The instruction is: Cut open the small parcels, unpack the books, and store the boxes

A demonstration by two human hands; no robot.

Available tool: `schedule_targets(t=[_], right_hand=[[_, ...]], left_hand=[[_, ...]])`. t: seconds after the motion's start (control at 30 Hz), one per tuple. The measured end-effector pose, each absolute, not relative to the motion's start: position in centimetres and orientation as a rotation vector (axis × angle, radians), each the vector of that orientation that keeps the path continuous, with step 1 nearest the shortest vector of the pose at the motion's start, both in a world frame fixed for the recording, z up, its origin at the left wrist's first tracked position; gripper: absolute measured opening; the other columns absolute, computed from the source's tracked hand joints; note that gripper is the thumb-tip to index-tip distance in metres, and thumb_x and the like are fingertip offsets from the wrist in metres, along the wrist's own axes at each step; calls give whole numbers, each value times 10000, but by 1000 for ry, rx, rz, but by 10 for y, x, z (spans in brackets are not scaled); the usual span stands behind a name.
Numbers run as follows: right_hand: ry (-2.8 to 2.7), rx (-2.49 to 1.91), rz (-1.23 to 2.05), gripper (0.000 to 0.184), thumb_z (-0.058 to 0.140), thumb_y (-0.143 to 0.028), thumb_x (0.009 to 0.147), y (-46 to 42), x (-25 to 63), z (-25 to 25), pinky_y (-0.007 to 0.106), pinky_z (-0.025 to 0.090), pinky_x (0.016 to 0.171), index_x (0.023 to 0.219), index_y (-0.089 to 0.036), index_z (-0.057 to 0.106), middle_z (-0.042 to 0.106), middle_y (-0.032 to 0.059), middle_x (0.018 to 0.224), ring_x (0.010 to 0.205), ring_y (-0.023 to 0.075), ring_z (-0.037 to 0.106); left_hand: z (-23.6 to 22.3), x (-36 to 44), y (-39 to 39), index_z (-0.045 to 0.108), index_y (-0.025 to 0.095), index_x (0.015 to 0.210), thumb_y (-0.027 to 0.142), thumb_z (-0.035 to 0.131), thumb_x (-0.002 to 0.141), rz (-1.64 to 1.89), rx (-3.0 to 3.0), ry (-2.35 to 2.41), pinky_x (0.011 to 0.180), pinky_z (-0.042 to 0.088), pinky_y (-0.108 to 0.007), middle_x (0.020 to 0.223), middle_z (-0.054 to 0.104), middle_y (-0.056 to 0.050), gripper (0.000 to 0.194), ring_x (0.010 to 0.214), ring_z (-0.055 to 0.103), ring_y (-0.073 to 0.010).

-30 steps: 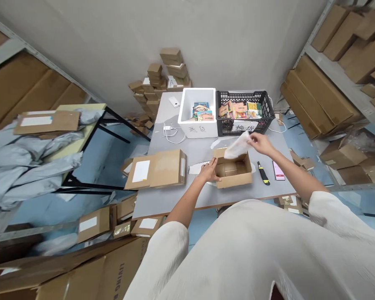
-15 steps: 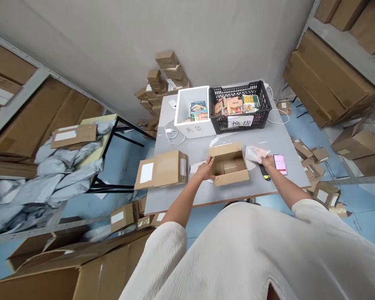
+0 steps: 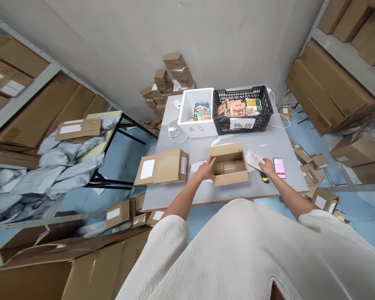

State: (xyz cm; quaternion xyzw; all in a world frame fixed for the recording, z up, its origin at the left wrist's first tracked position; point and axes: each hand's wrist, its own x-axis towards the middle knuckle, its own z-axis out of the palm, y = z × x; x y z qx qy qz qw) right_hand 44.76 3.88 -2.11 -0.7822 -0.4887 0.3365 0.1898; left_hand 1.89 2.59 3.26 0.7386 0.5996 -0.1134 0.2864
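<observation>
An open cardboard box (image 3: 230,180) stands on the grey table, and nothing shows inside it except its bare bottom. My left hand (image 3: 206,169) grips the box's left wall, thumb and fingers on either side of the edge. To the right of the box, my right hand (image 3: 266,166) pinches a pale packet in clear plastic (image 3: 252,159) by its right end; what is inside the wrapping is too blurred to name. Just below that hand lies a black and yellow tool (image 3: 264,177), partly covered. A phone with a pink screen (image 3: 279,168) lies right of my right hand.
A flattish carton with a white label (image 3: 162,166) rests at the table's left. Along the back stand a white foam bin (image 3: 200,130) and a black plastic crate (image 3: 265,121), both holding books. Parcels fill the side table (image 3: 111,137), shelves and floor around.
My right hand has shifted slightly left with the plastic-wrapped packet, bringing it close against the box's right side. My left hand stays on the box. The camera view has tilted a little.
</observation>
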Motion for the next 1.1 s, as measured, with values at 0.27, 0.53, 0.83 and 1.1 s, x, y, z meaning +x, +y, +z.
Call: schedule_targets(t=[0.27, 0.53, 0.83, 1.1], right_hand=[[-1900, -1498, 1240, 500, 757, -453, 912, 33, 402, 15, 481, 535, 1160, 1375, -265, 748, 600, 138, 1610, 1484, 344, 578], [-2255, -1598, 1199, 656, 816, -330, 869, 21, 384, 18, 479, 488, 1221, 1509, -236, 706, 653, 145, 1549, 1422, 362, 630], [-2134, -1703, 978, 521, 793, -402, 916, 12, 387, 38, 466, 510, 1209, 1418, -262, 784, 683, 108, 1531, 1417, 359, 650], [-2055, -1600, 857, 544, 787, -417, 920, 50, 356, 69, 463, 575, 1124, 1451, -302, 763, 644, 69, 1590, 1253, 332, 734]], left_hand=[[35, 17, -14, 587, 285, 1558, 511, 732, 936, -63, 2040, 1641, 1252, 429, -564, 1853, 187, -129, 678, 1574, 453, -433], [38, 31, -37, 826, 304, 1194, 481, 763, 929, 50, 2199, 1545, 1334, 211, -646, 1777, 403, -77, 324, 1664, 264, -409], [56, 33, -22, 820, 323, 1124, 302, 560, 1055, 309, 2318, 1541, 1321, 249, -596, 1441, 701, -66, 270, 1619, 353, -318], [89, 2, 12, 772, 328, 1291, 263, 553, 1043, 412, 2377, 1606, 1347, 162, -640, 1487, 663, -91, 337, 1673, 246, -352]])
